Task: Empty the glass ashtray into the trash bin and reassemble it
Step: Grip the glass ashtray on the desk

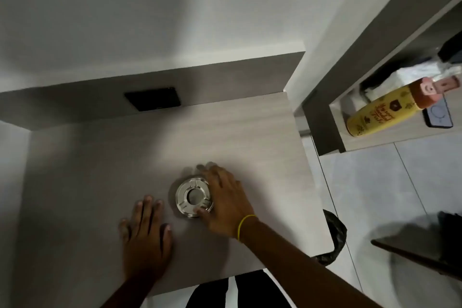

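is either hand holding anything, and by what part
The right hand grips the ashtray by its outer rim; the left hand lies flat, empty.

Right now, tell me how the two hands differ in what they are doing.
The left hand lies flat on the table, fingers spread, touching nothing else; the right hand curls around the glass ashtray. The right wrist wears a yellow band; the left wrist is bare. Both rest on the table.

yellow bottle point(380, 114), brown script label, unreadable
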### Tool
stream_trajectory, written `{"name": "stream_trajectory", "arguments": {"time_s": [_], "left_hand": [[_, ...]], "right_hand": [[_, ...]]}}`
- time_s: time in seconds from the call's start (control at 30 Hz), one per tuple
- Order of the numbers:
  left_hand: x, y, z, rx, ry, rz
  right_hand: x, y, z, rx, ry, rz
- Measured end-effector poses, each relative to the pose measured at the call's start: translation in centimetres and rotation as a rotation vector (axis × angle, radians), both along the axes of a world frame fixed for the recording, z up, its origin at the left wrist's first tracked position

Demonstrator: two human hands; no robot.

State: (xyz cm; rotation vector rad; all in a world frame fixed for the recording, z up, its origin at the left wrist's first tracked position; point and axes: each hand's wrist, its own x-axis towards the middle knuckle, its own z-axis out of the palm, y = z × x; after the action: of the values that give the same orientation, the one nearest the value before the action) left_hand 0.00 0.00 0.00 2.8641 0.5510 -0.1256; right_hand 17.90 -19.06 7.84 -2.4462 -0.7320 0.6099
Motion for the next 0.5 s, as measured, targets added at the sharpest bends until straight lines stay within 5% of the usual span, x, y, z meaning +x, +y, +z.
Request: {"name": "stream_trajectory", "arguments": {"time_s": [0.5], "left_hand": [[-0.2, 0.2, -0.5, 0.025, -0.051, 0.006]], "right_hand": [[0.9, 4.6, -0.1, -0.261, -0.123, 0.412]]}}
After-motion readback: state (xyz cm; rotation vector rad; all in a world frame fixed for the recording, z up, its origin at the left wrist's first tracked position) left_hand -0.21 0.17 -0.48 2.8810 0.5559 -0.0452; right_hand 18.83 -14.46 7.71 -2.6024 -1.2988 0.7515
